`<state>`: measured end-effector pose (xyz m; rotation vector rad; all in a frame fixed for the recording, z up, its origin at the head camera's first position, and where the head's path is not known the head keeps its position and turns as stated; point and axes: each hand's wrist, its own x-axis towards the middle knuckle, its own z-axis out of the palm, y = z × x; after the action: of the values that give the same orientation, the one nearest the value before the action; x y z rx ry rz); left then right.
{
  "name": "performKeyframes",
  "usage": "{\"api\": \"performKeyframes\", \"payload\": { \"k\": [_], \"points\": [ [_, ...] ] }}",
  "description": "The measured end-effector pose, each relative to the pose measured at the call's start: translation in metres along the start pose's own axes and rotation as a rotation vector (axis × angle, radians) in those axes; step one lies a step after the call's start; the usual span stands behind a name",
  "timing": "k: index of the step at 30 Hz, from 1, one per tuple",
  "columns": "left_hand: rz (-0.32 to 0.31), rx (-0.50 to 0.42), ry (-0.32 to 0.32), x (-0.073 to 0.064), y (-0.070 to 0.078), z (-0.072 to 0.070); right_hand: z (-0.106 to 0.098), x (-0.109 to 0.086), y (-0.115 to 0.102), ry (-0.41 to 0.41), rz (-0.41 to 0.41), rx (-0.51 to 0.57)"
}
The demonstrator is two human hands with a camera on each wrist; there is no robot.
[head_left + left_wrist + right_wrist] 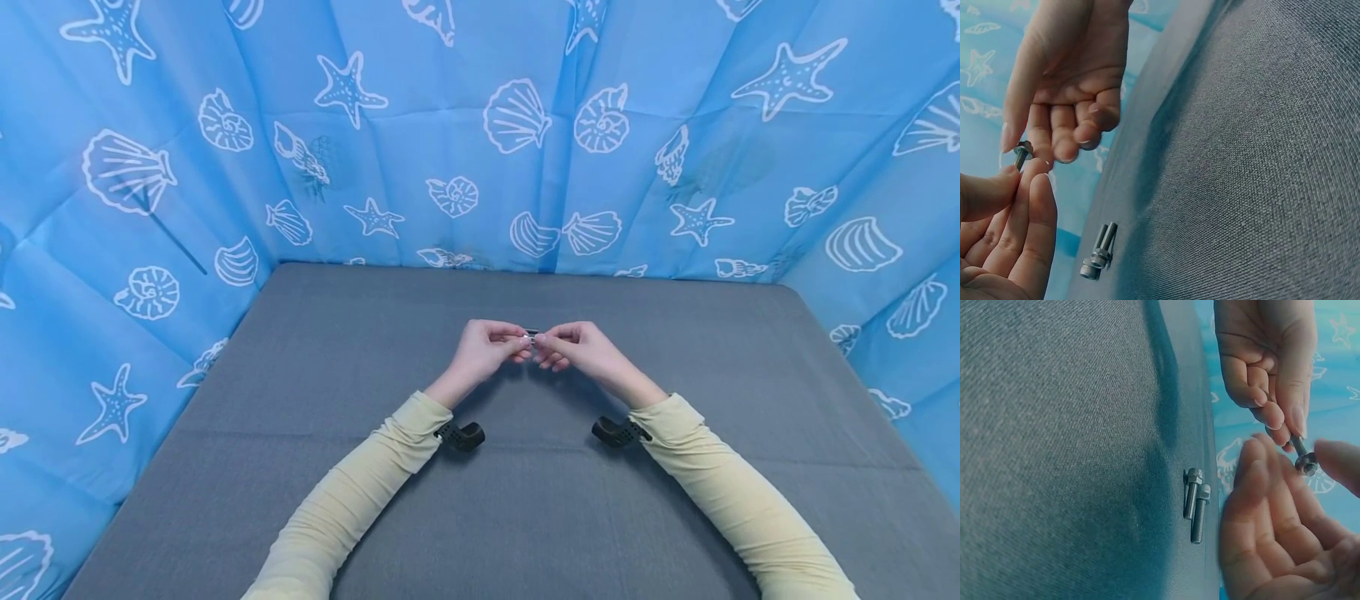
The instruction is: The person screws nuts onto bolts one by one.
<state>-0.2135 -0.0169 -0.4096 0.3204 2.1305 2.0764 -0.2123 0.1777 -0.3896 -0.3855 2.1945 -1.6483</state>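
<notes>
My left hand [486,346] pinches the threaded shank of a small metal bolt [1298,445] between thumb and fingers. At the bolt's head end sits a nut [1305,463], close under the head. The right hand [587,348] has its thumb and index finger on either side of that nut, with its other fingers loosely bent; they look slightly blurred in the right wrist view. Both hands meet above the table, fingertips almost together. Two more bolts [1109,236] lie side by side on the cloth beyond the hands, each with a nut near its head.
A grey cloth covers the table [465,517]. Blue curtains [450,125] with white shells and starfish hang behind it and along both sides. Dark wrist-worn devices [461,436] stick out inward from both cream sleeves [360,492].
</notes>
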Motion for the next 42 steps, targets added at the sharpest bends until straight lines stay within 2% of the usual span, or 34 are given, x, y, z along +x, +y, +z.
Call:
{"api": "performKeyframes", "payload": {
  "k": [3, 10, 17, 20, 25, 27, 32, 34, 39, 42],
  "points": [
    [0.001, -0.006, 0.003, -0.001, 0.001, 0.0, 0.0, 0.0, 0.0, -0.003, 0.006, 0.013],
    [-0.022, -0.029, 0.005, -0.004, 0.005, -0.002, -0.001, 0.003, 0.005, 0.04, -0.062, 0.042],
    [-0.025, -0.022, -0.008, -0.004, 0.004, -0.004, 0.0, 0.002, 0.002, 0.016, 0.004, 0.007],
    [-0.039, -0.025, -0.021, -0.004, 0.004, -0.004, 0.0, 0.002, 0.001, -0.001, -0.003, 0.033],
    [-0.05, -0.022, -0.026, -0.014, 0.022, -0.004, 0.001, 0.004, 0.003, 0.008, -0.041, 0.055],
    [-0.046, -0.02, -0.02, -0.015, 0.023, -0.004, 0.002, 0.005, 0.003, 0.008, -0.034, 0.038],
    [-0.048, -0.029, -0.017, -0.005, 0.002, -0.006, 0.004, 0.005, 0.003, -0.016, 0.031, 0.0],
    [-0.05, -0.038, -0.01, -0.004, -0.001, -0.006, 0.004, 0.005, 0.003, -0.02, 0.041, 0.018],
    [-0.051, -0.041, 0.013, -0.005, -0.003, -0.006, 0.004, 0.005, 0.004, 0.009, -0.014, 0.089],
    [-0.039, -0.043, 0.021, -0.005, -0.002, -0.005, 0.004, 0.005, 0.004, 0.023, -0.029, 0.086]
  ]
}}
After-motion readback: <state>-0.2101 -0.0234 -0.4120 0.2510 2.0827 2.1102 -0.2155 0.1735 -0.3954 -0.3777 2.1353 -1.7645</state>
